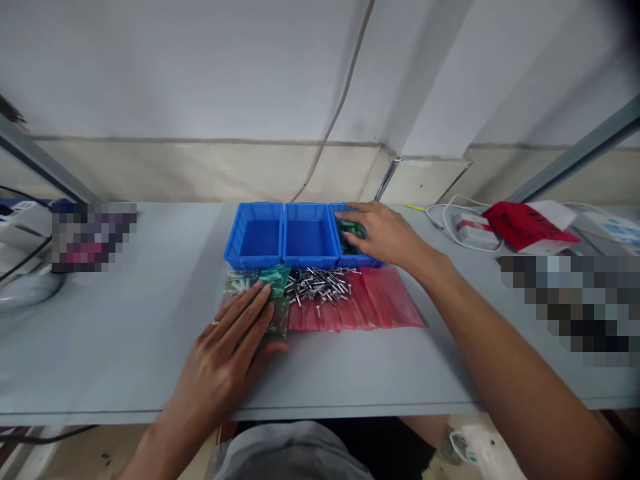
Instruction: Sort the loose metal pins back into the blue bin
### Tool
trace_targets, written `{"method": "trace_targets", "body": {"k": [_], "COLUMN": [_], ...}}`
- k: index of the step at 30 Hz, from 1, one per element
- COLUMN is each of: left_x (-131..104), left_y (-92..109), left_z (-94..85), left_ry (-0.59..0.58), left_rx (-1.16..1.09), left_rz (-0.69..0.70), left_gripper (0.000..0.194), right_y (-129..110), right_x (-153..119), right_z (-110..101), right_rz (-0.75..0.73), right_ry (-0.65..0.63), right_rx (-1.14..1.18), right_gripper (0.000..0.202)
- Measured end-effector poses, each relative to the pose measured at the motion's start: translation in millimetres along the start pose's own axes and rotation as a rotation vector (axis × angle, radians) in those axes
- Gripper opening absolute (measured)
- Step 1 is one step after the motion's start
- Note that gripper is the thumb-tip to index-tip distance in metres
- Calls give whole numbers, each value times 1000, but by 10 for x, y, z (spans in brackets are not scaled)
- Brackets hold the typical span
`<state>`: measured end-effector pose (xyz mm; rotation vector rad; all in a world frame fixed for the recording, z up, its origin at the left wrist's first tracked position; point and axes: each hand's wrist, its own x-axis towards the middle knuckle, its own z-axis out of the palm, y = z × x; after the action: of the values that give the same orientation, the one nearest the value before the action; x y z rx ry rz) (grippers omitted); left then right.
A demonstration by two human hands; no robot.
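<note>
Three blue bins stand side by side at the middle of the table: the left bin (254,261) and the middle bin (310,261) hold nothing visible. Over the right bin (337,233) my right hand (383,230) is open, fingers spread onto green bags (353,228) inside it. My left hand (233,347) lies open and flat, its fingertips on a clear and green plastic bag (275,277) in front of the left bin. Beside that bag, a pile of metal rivets (317,285) rests on red plastic bags (387,300).
On the right side are a red packet (530,227), a small white box (477,230) and a white cable (440,223). White devices and black cables are at the far left. The table's front edge (350,408) runs close to my body, with a wall behind.
</note>
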<state>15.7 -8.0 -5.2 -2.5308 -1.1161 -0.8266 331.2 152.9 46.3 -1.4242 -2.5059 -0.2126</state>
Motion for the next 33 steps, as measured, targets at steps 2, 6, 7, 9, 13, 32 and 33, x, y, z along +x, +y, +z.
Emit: {"method": "trace_targets", "body": {"k": [2,6,7,9,13,32,33], "left_x": [-4,-33,-42,-53,-32,73,73], "left_y": [-1,-29,-36,-47,-95,-303,-310], "left_z": [-14,-51,-55,-58,-96,-97,-94], "left_ry": [0,-50,-63,-77,-70,-180,-193], "left_rx": [-34,-132,-145,-165,-215,-203,-193], "left_rz": [-28,-140,-157,-168,-196,-163,-153], "left_gripper": [49,61,61,59,56,44,45], "right_y": [-1,-4,-8,-20,-37,-64,-75], "right_x": [24,47,49,49,23,-70,-70], "right_z": [8,26,26,15,-47,3,-8], "right_rz": [24,94,112,148,200,298,310], "right_ry": [3,46,65,110,228,538,560], "right_rx": [-17,-39,-40,-39,6,568,564], "right_gripper": [36,31,31,31,31,17,17]}}
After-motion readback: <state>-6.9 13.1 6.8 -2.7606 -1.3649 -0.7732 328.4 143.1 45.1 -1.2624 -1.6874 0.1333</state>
